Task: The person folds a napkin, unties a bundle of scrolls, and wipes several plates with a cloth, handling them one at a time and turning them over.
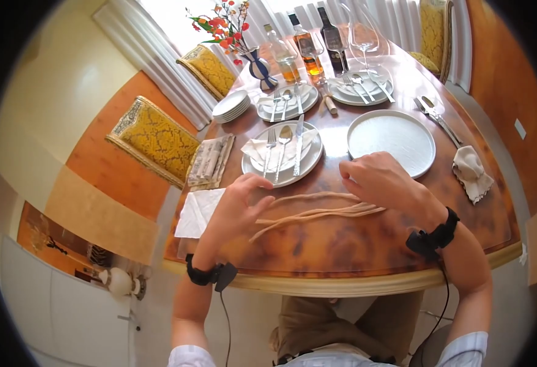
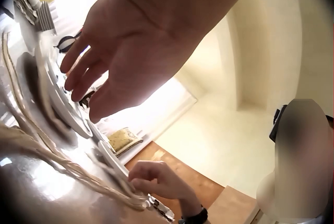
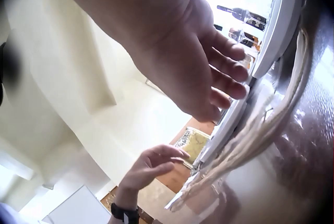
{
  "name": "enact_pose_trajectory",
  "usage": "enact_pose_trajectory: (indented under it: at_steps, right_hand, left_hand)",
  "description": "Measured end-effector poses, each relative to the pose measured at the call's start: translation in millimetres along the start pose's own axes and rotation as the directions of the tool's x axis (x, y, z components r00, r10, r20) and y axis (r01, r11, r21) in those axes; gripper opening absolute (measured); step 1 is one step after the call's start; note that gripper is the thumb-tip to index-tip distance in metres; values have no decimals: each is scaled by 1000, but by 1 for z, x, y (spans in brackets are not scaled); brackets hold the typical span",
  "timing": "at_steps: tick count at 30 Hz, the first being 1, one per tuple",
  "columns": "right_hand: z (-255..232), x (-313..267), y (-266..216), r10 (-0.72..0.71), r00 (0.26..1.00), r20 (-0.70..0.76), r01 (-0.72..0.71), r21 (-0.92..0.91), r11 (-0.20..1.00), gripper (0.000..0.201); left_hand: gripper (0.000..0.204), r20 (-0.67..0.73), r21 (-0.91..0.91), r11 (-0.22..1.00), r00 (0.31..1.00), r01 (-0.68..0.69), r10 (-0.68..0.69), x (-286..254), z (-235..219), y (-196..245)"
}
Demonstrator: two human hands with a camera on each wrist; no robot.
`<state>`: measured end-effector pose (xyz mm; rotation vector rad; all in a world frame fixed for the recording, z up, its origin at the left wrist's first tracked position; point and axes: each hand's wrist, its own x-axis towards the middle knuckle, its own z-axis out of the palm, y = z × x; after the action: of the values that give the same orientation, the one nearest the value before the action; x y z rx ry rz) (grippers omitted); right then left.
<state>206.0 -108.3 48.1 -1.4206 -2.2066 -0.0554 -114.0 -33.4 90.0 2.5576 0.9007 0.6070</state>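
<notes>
Several long tan strands [image 1: 317, 214] lie loosely across the tabletop between the hands; they also show in the left wrist view [image 2: 78, 171] and the right wrist view [image 3: 266, 132]. My left hand [image 1: 234, 205] hovers at their left end, near the front edge of a plate [image 1: 315, 160] with napkin and cutlery, fingers apart and bent slightly. Above the strands' right part is my right hand [image 1: 387, 183], fingers loosely bent, just in front of a large round plate [image 1: 394, 142]. Neither hand holds anything.
A folded white napkin [image 1: 198, 214] and patterned cloths [image 1: 210, 162] lie left. Farther back stand stacked plates [image 1: 230, 105], two more settings, bottles [image 1: 308, 52], glasses [image 1: 364, 43] and a flower vase [image 1: 260, 70]. Cutlery [image 1: 440, 122] and a ringed napkin [image 1: 470, 168] are at right.
</notes>
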Motion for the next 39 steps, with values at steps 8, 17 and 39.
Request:
enact_pose_trajectory:
  at_steps: [8,17,39]
  right_hand:
    - [-4,4,-8,-17,988,-156,34,106,994,12]
    - [1,7,3,56,993,-108,-47,86,995,11]
    - [-23,16,11,311,910,-275,-311,45,949,4]
  left_hand:
    - [9,-58,-268,951,988,-156,146,32,43,45]
    - [11,-90,-371,923,993,-106,78,46,76,23]
    - [9,-51,-209,923,946,-323,320,39,105,0]
